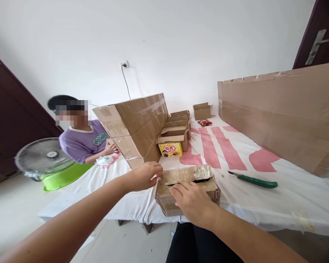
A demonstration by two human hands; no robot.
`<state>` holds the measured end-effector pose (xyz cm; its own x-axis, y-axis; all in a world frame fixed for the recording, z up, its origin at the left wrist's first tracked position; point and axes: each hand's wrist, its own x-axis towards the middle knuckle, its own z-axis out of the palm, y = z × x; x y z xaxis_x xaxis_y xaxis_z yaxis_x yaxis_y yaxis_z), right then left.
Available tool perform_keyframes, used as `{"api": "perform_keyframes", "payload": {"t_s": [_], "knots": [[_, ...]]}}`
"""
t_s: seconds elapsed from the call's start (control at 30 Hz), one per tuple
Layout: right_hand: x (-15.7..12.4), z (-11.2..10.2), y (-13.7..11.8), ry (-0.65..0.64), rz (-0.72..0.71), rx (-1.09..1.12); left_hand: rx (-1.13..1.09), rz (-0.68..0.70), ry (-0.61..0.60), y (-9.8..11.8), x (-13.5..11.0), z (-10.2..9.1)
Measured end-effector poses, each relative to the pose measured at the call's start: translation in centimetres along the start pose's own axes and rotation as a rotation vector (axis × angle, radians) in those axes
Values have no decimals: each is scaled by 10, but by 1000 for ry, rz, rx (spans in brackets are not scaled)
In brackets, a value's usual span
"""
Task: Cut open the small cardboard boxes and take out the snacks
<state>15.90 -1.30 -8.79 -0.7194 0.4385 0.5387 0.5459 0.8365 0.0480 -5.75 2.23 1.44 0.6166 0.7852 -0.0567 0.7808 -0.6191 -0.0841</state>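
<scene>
A small taped cardboard box (170,204) sits at the near edge of the cloth-covered table, its top split by a dark gap below a raised, torn flap (178,176). My left hand (146,176) is at the box's far left corner, fingers bent together; what lies between them is hidden. From the near side, my right hand (194,202) lies over the top, its bent fingertips gripping the edge at the gap. To the right, a green-handled knife (256,180) rests on the cloth, blade pointing left.
A yellow snack box (170,149) stands before several open cartons (175,128). Stacked sealed cartons (137,120) rise at left, a long cardboard panel (279,113) at right. A red packet (204,122) lies farther back. Beyond the stack sits a person (83,140), near a fan (48,155).
</scene>
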Motion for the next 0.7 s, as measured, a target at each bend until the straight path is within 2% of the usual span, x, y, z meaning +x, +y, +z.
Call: {"api": "perform_keyframes", "payload": {"t_s": [0.07, 0.17, 0.23, 0.33, 0.4, 0.47, 0.57, 0.63, 0.7], "knots": [[0, 1, 0, -6, 3, -1, -72, -31, 68, 4, -6, 1], [-1, -1, 2, 40, 3, 58, -235, -11, 192, 23, -16, 1], [-3, -5, 1, 167, 8, 184, -302, 19, 285, 44, -24, 3], [-10, -15, -5, 435, 26, 424, -309, 54, 425, 75, -36, 11], [-19, -19, -13, 536, 52, 509, -326, 73, 473, 91, -41, 22], [-31, -20, -21, 550, 83, 517, -371, 106, 515, 103, -44, 37], [-55, -20, -23, 502, 146, 518, -469, 176, 583, 115, -41, 66], [-77, -23, -16, 451, 242, 543, -564, 192, 592, 124, -36, 85], [-103, -30, -6, 374, 396, 573, -682, 177, 592, 134, -31, 103]]}}
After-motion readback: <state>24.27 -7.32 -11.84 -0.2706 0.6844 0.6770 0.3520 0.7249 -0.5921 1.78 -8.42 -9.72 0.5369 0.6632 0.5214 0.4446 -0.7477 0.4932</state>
